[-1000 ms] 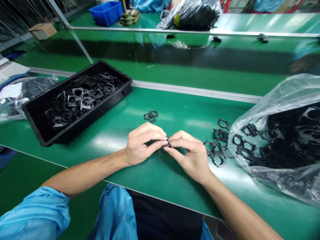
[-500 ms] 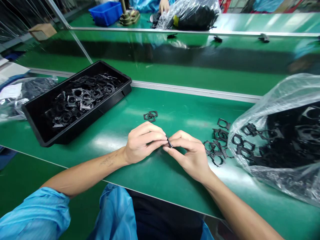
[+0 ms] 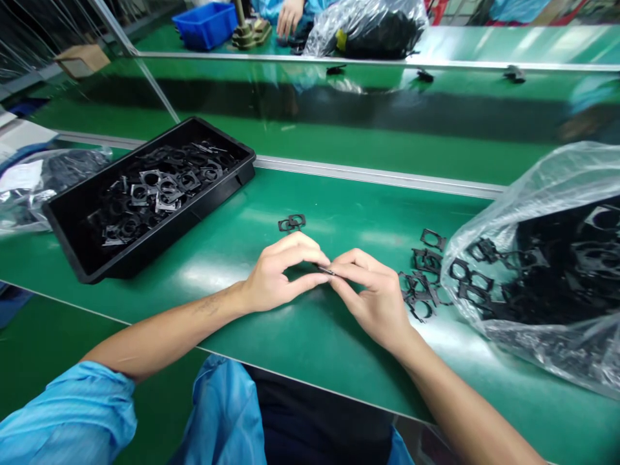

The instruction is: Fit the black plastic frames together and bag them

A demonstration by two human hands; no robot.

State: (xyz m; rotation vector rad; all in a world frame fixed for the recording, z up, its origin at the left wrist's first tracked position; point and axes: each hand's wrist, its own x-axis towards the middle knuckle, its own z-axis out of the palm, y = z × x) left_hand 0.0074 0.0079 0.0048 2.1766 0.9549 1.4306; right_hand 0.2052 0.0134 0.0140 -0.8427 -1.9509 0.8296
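My left hand (image 3: 281,271) and my right hand (image 3: 372,294) meet over the green table (image 3: 310,336), fingertips pinched together on one small black plastic frame part (image 3: 325,270), seen almost edge-on. A loose heap of the same black frame parts (image 3: 421,278) lies just right of my right hand, spilling from a clear plastic bag (image 3: 542,271). Two joined frame parts (image 3: 292,223) lie a little beyond my left hand. A black tray (image 3: 77,258) holding several frame parts sits at the left.
A second clear bag (image 3: 43,181) lies at the far left. A metal rail (image 3: 378,175) borders the green conveyor belt behind. Across it are a blue bin (image 3: 206,24), another bag of black parts (image 3: 372,26) and another person's hand (image 3: 289,14).
Both my hands have turned slightly, so the pinched part now lies flatter. The other person's hand at the far table has come further into view.
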